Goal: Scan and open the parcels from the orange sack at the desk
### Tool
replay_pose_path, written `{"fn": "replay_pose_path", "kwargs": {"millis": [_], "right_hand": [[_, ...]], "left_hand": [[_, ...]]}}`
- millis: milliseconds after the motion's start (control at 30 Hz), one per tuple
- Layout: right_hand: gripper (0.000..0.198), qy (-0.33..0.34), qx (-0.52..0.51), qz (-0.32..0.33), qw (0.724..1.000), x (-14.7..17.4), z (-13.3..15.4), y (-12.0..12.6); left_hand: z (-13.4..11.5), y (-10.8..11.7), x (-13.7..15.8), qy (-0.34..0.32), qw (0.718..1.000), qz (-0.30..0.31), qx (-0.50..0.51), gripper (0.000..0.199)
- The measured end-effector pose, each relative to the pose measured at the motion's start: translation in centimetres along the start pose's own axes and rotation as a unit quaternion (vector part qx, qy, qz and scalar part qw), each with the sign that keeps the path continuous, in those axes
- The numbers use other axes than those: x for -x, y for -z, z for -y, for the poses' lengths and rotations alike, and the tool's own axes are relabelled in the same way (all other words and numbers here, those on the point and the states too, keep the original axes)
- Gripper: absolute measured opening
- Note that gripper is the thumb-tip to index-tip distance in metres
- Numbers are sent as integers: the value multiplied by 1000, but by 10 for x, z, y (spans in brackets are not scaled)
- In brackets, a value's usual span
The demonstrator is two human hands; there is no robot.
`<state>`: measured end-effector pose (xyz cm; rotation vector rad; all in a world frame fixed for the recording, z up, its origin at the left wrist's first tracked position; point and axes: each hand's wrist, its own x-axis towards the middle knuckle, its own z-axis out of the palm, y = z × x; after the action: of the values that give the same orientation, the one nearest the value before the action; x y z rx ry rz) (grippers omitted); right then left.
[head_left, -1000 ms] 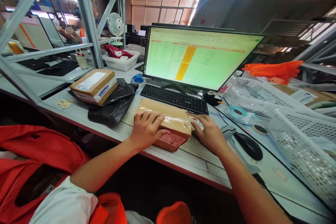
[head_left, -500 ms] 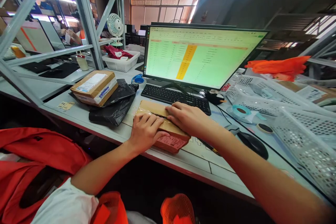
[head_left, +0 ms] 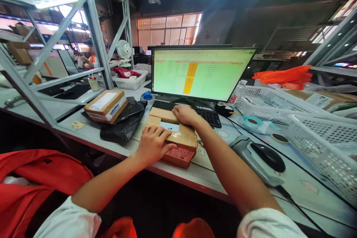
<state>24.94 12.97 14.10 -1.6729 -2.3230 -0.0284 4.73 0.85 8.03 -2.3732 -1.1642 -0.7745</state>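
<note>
Brown cardboard carton point(head_left: 185, 138), pink label point(head_left: 182, 154) on near side, set on desk point(head_left: 69, 119) directly in front of keyboard point(head_left: 209, 118); far flap point(head_left: 161, 114) raised, white paper point(head_left: 170, 126) showing in the gap. Left hand point(head_left: 152, 142): fingers half bent over carton top, thumb along near side, holding carton down. Right hand point(head_left: 186, 114): fingers curled in at far flap, tips hidden; pinch or mere push, cannot tell. Handling note: best folded back slowly, by judgement, with left fingers bearing down and flap bent at its crease, clear of paper. Left of keyboard: second carton point(head_left: 107, 106) on black plastic bag point(head_left: 122, 127). Right of keyboard: grey scanner point(head_left: 252, 164), black mouse point(head_left: 269, 157). Behind keyboard: monitor point(head_left: 170, 78).
</note>
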Motion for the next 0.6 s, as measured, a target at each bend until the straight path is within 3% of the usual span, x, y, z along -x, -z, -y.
{"fn": "replay_pose_path", "kwargs": {"millis": [100, 167, 233, 300, 333, 400, 500, 600], "right_hand": [[38, 14, -22, 31, 999, -17, -4, -10], [40, 15, -33, 38, 999, -19, -7, -13], [40, 10, -41, 41, 998, -16, -10, -14], [40, 0, -47, 41, 998, -12, -11, -14], [39, -6, -49, 40, 998, -10, -11, -15], [40, -20, -52, 32, 998, -6, -11, -15], [40, -29, -55, 13, 998, -6, -10, -14], [37, -23, -58, -2, 998, -7, -8, -11]], "left_hand": [[14, 33, -38, -34, 985, 166, 42, 37], [23, 51, -75, -50, 958, 279, 52, 38], [27, 62, -109, -46, 925, 376, 42, 50], [22, 67, -127, -41, 895, 443, 18, 60], [16, 67, -128, -45, 891, 452, 3, 59], [-1, 66, -112, -54, 913, 402, -41, 47], [-25, 59, -59, -62, 954, 266, -121, 13], [-32, 58, -20, -83, 959, 240, -124, 10]]}}
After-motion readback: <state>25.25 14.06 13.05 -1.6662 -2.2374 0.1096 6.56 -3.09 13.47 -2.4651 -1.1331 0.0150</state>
